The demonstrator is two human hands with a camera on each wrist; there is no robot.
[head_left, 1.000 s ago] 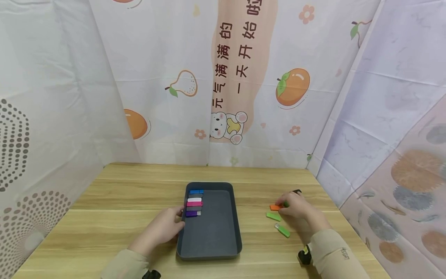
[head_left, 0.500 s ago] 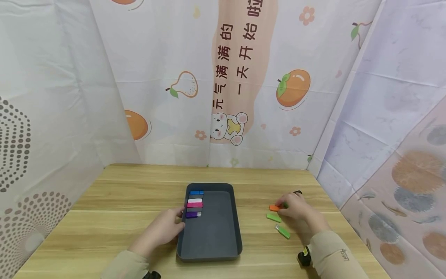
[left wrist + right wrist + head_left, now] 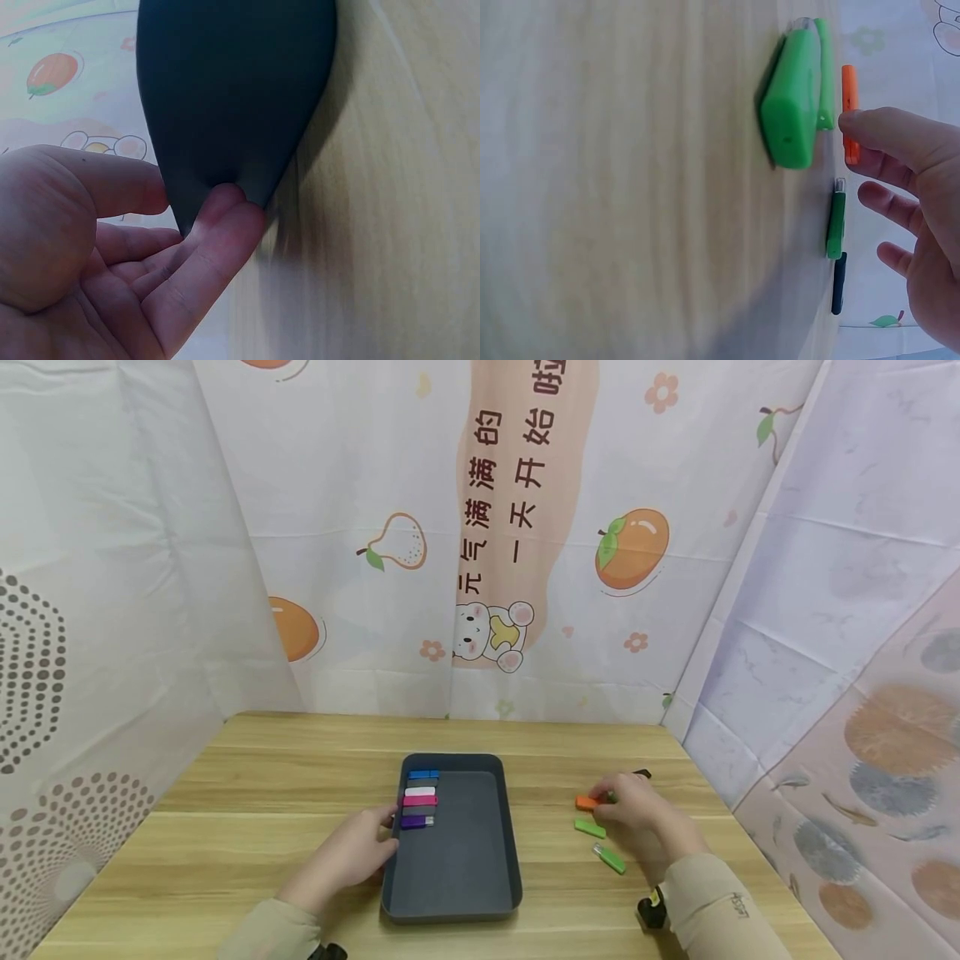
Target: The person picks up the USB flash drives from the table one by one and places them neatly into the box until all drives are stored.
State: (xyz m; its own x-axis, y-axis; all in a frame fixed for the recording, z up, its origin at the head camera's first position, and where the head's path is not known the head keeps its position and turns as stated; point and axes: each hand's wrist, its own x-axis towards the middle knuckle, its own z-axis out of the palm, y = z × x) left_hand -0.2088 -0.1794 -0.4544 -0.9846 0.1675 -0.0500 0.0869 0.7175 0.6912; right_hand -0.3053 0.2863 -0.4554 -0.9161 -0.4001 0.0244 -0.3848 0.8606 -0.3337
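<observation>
While the left hand [image 3: 356, 847] pinches the left wall of a grey tray [image 3: 453, 872] with thumb and fingers, six flash drives [image 3: 420, 800] line that wall inside; farther right, an orange drive [image 3: 585, 803] is pinched by the right hand [image 3: 633, 802], whose other fingers curve loosely, near two light-green drives [image 3: 610, 859] on the worktop [image 3: 551, 760].

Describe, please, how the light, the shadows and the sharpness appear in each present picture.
Head view: bright, even light, a soft shadow below the right hand. Left wrist view: dim, the dark grey rectangular tray almost black, the pale wood-grain table rather blurred. Right wrist view: bluish haze, a broad soft-edged shadow on the table, the bright green oblong USB stick nearest the camera looming large.
</observation>
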